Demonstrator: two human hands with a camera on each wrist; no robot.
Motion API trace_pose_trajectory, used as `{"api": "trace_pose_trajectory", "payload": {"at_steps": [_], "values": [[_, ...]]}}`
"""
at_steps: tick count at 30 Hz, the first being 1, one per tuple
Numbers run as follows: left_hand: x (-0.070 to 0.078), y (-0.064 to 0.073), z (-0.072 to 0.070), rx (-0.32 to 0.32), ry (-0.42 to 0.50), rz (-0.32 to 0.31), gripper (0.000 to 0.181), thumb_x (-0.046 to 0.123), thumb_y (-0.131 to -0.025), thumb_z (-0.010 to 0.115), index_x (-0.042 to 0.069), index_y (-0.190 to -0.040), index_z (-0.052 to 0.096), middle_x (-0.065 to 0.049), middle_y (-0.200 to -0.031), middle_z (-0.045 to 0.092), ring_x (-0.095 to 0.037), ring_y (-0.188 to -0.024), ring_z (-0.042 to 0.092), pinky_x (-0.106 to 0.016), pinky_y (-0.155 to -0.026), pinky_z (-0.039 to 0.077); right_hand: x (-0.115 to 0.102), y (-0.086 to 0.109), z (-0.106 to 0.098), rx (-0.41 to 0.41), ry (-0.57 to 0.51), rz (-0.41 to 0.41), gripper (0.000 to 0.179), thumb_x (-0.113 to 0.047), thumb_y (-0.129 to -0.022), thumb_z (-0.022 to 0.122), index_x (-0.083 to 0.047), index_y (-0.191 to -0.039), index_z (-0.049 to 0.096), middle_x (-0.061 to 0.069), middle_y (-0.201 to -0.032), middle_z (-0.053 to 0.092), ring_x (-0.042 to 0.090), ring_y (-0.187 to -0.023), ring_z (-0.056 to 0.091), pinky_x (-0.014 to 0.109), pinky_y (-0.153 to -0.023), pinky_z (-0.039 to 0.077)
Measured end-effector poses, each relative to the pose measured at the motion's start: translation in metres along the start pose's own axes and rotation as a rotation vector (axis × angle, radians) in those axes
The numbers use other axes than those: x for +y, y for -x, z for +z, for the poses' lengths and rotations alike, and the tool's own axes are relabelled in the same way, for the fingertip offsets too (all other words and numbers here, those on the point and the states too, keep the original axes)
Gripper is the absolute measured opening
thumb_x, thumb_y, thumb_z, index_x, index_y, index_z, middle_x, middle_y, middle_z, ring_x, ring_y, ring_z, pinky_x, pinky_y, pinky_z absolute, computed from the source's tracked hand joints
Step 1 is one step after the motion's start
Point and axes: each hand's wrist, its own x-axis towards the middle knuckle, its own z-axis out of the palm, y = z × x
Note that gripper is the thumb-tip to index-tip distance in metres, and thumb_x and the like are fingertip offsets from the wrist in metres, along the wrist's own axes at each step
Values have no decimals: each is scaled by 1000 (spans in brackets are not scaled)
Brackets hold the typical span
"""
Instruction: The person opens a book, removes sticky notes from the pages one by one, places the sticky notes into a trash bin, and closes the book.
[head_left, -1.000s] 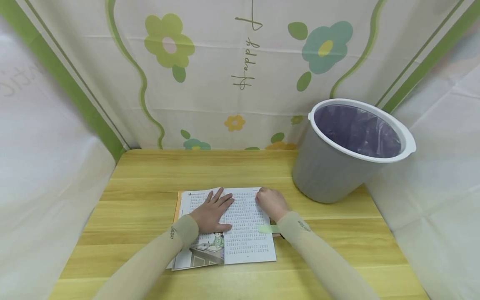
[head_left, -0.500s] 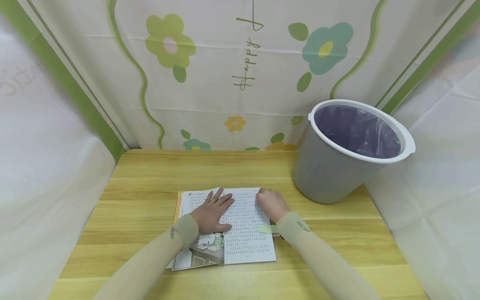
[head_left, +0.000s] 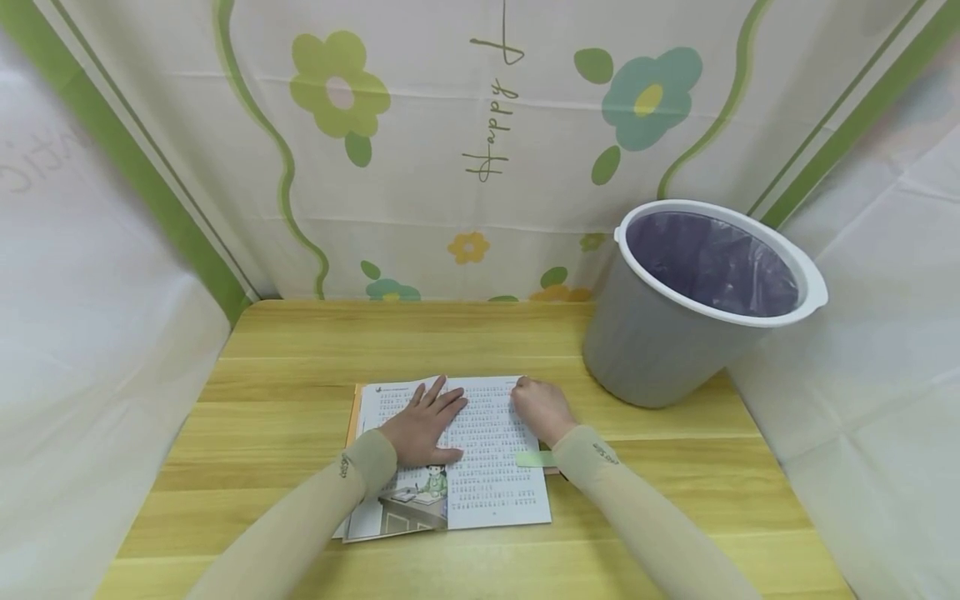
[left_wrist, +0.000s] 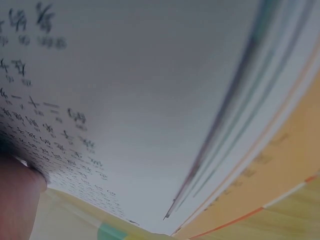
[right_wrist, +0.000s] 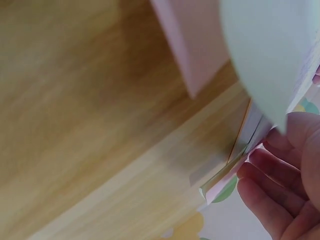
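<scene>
An open book (head_left: 498, 496) with printed text lies on the wooden table. Across its left page and centre fold, my left hand (head_left: 423, 429) rests with fingers spread; part of that hand (left_wrist: 17, 202) shows at the lower left of the left wrist view. My right hand (head_left: 545, 410), fingers curled, pinches the right page's edge near the top corner. The right wrist view shows its thumb and fingers (right_wrist: 280, 180) at the page edge, beside a thin pink strip (right_wrist: 222, 187). A pale green tab (head_left: 532, 458) sticks out from the right page, with a pink tab (right_wrist: 195, 50) under it.
A grey bin (head_left: 645, 333) with a white rim and purple liner stands at the table's back right. Behind the wooden table (head_left: 285, 400) hangs a white floral cloth (head_left: 420, 192), and pale cloth also covers both sides. The book's orange cover (left_wrist: 280, 150) shows beneath its left pages.
</scene>
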Motion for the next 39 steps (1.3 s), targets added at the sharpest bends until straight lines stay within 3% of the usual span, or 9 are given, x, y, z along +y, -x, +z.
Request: {"api": "trace_pose_trajectory", "payload": {"at_steps": [8,21,27,32,39], "values": [[-1,-1,2,-17,3,-14,94,75,-91,39,15,-160,18,-5,-165,13,-34,-150,-7,-54,-118,3,0,0,0,5,-21,6,11,-2,-86,76,-8,-94,79,8,-92,71,17,-71,70,26,-58,57],[0,0,-1,-12,13,-11,93,73,-91,41,14,-159,20,-6,-165,15,-35,-150,-6,-55,-118,3,0,1,0,86,-47,15,9,1,-84,77,-5,-90,78,8,-84,65,17,-68,65,26,-58,57],[0,0,-1,-2,27,0,92,71,-92,44,12,-159,22,-8,-164,17,-36,-150,-3,-57,-118,5,-1,1,1,72,-38,33,9,-2,-83,78,-7,-90,79,7,-84,64,18,-72,63,26,-60,57],[1,0,0,-2,30,-4,92,71,-92,44,13,-159,22,-7,-165,16,-36,-150,-4,-56,-118,4,-1,1,0,62,-54,53,4,-7,-88,75,-7,-89,79,7,-84,64,18,-71,64,27,-59,57],[0,0,1,0,28,-10,93,72,-91,43,14,-159,20,-6,-165,15,-34,-150,-5,-55,-118,3,1,-2,-1,54,-69,80,15,-17,-94,70,-7,-86,79,6,-76,63,14,-60,61,25,-51,54]]}}
